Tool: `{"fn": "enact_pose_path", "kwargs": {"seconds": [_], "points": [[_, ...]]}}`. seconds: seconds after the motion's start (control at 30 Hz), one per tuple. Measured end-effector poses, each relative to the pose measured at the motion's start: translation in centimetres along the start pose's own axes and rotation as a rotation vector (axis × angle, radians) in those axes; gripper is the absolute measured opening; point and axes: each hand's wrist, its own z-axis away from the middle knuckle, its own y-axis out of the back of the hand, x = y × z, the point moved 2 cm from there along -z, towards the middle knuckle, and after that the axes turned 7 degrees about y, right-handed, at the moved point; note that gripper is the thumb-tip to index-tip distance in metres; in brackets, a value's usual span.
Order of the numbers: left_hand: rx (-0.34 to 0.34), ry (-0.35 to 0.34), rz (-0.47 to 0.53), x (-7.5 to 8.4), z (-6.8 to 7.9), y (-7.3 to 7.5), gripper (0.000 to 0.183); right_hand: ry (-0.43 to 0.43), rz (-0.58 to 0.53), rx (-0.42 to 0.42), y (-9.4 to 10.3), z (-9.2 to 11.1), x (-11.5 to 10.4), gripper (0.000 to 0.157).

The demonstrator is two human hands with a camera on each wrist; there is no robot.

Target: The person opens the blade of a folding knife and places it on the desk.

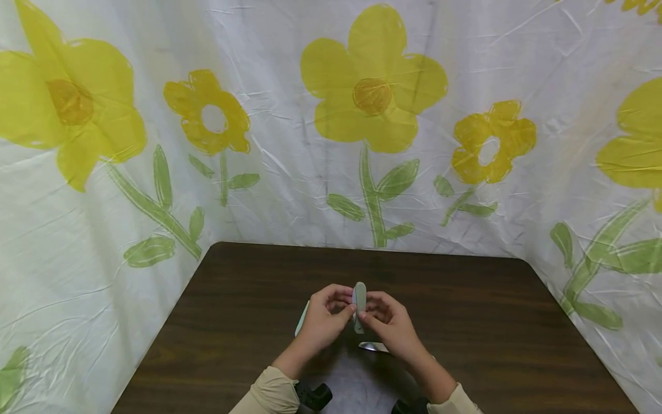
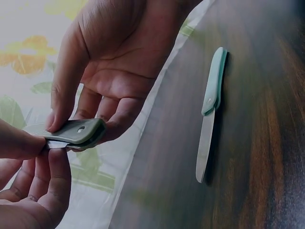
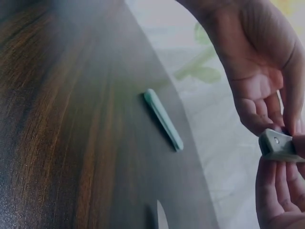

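Both hands meet over the table around a grey-green folding knife (image 1: pixel 360 296), held upright in the head view. My left hand (image 1: pixel 324 322) pinches it between thumb and fingertips, where a strip of metal blade (image 2: pixel 56 144) shows beside the handle. On the other side, my right hand (image 1: pixel 392 326) grips the handle with thumb and fingers. An unfolded knife with a mint handle (image 2: pixel 214 81) lies on the table; in the head view the right hand partly hides it. A folded mint knife (image 3: pixel 164 120) lies further left, partly behind the left hand in the head view.
The dark wood-grain table (image 1: pixel 233 287) has rounded far corners. A white curtain (image 1: pixel 279 190) printed with yellow flowers surrounds its back and sides. A black wrist camera (image 1: pixel 314 397) sits at the left cuff, with another at the right.
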Motion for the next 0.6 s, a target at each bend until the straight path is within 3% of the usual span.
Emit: {"fn": "enact_pose_path", "kwargs": {"seconds": [0.33, 0.6], "points": [[0.029, 0.017, 0.039, 0.29, 0.02, -0.27, 0.022, 0.05, 0.014, 0.076, -0.18, 0.02, -0.26, 0.038], [0.025, 0.027, 0.062, 0.37, 0.04, -0.45, 0.022, 0.064, 0.009, 0.089, -0.01, 0.22, -0.39, 0.036]]}}
